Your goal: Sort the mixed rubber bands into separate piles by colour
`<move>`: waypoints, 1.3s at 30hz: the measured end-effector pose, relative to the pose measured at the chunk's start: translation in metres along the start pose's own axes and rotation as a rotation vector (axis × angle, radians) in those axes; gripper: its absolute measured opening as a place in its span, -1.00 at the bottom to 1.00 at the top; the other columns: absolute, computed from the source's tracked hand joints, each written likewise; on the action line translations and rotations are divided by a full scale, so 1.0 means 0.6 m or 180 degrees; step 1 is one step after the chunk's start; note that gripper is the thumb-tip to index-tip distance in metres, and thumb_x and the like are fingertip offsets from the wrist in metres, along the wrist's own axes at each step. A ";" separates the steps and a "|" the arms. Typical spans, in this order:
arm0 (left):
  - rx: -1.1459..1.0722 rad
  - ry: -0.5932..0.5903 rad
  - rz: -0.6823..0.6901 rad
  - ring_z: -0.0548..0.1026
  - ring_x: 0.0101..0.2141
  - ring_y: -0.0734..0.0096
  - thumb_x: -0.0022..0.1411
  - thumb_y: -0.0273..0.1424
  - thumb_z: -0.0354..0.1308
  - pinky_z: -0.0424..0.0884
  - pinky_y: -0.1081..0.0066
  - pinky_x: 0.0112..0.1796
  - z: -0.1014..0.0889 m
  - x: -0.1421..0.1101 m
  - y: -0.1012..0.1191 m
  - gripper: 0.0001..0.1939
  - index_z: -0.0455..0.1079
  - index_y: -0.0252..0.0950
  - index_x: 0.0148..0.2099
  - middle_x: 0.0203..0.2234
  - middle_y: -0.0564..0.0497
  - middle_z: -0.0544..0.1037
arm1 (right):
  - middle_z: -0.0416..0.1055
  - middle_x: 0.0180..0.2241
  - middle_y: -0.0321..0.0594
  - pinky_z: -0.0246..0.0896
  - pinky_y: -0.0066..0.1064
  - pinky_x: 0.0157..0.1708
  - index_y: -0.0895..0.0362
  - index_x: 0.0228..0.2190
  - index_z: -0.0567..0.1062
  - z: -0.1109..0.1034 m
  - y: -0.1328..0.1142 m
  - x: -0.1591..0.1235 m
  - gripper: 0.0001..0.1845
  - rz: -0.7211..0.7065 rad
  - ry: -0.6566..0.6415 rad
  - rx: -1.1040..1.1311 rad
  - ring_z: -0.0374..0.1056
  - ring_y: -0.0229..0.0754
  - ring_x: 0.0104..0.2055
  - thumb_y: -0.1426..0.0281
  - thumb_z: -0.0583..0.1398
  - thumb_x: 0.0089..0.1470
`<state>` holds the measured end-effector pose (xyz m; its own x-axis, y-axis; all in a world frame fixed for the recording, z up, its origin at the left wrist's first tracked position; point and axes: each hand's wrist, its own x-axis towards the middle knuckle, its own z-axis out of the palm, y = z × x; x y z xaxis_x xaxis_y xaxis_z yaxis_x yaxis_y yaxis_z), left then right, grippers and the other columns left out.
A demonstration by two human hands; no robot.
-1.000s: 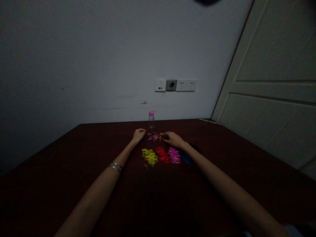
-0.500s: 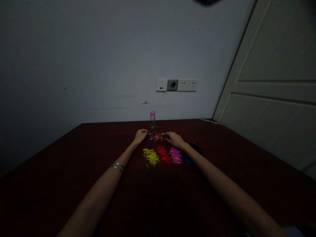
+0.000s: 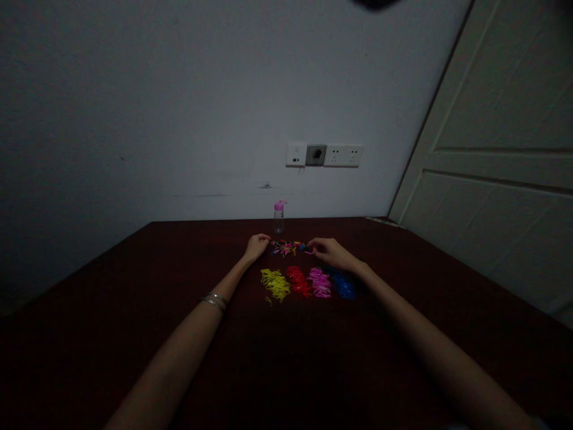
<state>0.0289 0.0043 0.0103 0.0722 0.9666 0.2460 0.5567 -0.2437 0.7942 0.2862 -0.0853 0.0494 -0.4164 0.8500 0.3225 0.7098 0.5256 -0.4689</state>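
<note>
A mixed heap of small coloured rubber bands (image 3: 287, 247) lies on the dark red table between my hands. My left hand (image 3: 256, 247) rests at the heap's left edge, fingers drawn together; anything inside them is hidden. At the right edge my right hand (image 3: 332, 253) has its fingers pinched, with a pink rubber band (image 3: 308, 252) at the fingertips. Nearer to me lie sorted piles: yellow bands (image 3: 276, 284), red bands (image 3: 298, 281), pink bands (image 3: 319, 282) and blue bands (image 3: 344, 286). A single yellow band (image 3: 268, 301) sits apart below the yellow pile.
Behind the heap stands a small clear bottle (image 3: 279, 221) with a pink cap. The table (image 3: 224, 364) reaches a pale wall carrying sockets and a switch (image 3: 324, 155). A white panelled door (image 3: 501, 173) rises on the right. The light is dim.
My right hand has moved right, away from the mixed heap, with a pink rubber band now at its fingertips. The blue pile shows more fully; my forearm now covers the dark pile's place.
</note>
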 end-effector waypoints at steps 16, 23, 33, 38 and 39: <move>-0.0499 -0.0448 -0.0225 0.14 -0.71 0.63 -0.03 -0.34 0.07 0.06 0.57 -0.65 -0.021 0.004 0.028 -0.75 0.45 -0.41 -0.36 -0.77 0.13 0.27 | 0.44 -0.38 -0.18 0.23 -0.42 -0.34 0.21 -0.28 0.47 -0.025 -0.002 -0.033 -0.72 0.0187 -0.0358 0.0400 0.34 -0.25 -0.37 0.46 0.10 -0.10; 0.0179 -0.1203 0.0306 0.26 -0.62 0.57 -0.18 -0.39 0.17 0.15 0.55 -0.58 -0.046 0.013 0.033 -0.82 0.45 -0.42 -0.49 -0.66 0.04 0.41 | 0.41 -0.28 -0.16 0.20 -0.39 -0.22 0.18 -0.31 0.49 -0.015 0.025 -0.032 -0.77 0.0041 0.0033 -0.0028 0.32 -0.21 -0.26 0.49 0.13 -0.09; 0.1002 -0.1557 0.0468 0.30 -0.56 0.53 -0.23 -0.28 0.23 0.14 0.52 -0.53 -0.039 -0.003 0.027 -0.74 0.42 -0.39 -0.50 -0.64 0.07 0.41 | 0.39 -0.26 -0.14 0.19 -0.37 -0.21 0.17 -0.29 0.48 0.000 0.042 -0.033 -0.75 0.0056 -0.0044 -0.0388 0.31 -0.19 -0.24 0.52 0.11 -0.08; 0.0937 -0.1519 0.0473 0.29 -0.57 0.53 -0.15 -0.39 0.14 0.15 0.53 -0.52 -0.037 -0.001 0.020 -0.85 0.42 -0.39 -0.50 -0.64 0.06 0.40 | 0.39 -0.24 -0.14 0.18 -0.37 -0.18 0.16 -0.30 0.48 0.003 0.037 -0.036 -0.75 0.0087 -0.0120 -0.0554 0.31 -0.17 -0.20 0.51 0.10 -0.07; 0.0928 -0.1514 0.0474 0.29 -0.56 0.53 -0.15 -0.42 0.12 0.16 0.53 -0.52 -0.038 -0.001 0.019 -0.87 0.42 -0.39 -0.50 -0.64 0.06 0.41 | 0.39 -0.24 -0.13 0.18 -0.37 -0.17 0.16 -0.30 0.48 0.003 0.035 -0.036 -0.75 0.0075 -0.0129 -0.0580 0.31 -0.16 -0.20 0.52 0.10 -0.07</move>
<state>0.0167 -0.0007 0.0320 0.4939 0.8694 0.0129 0.7122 -0.4130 0.5677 0.3092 -0.0926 0.0307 -0.4185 0.8646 0.2782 0.8092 0.4940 -0.3181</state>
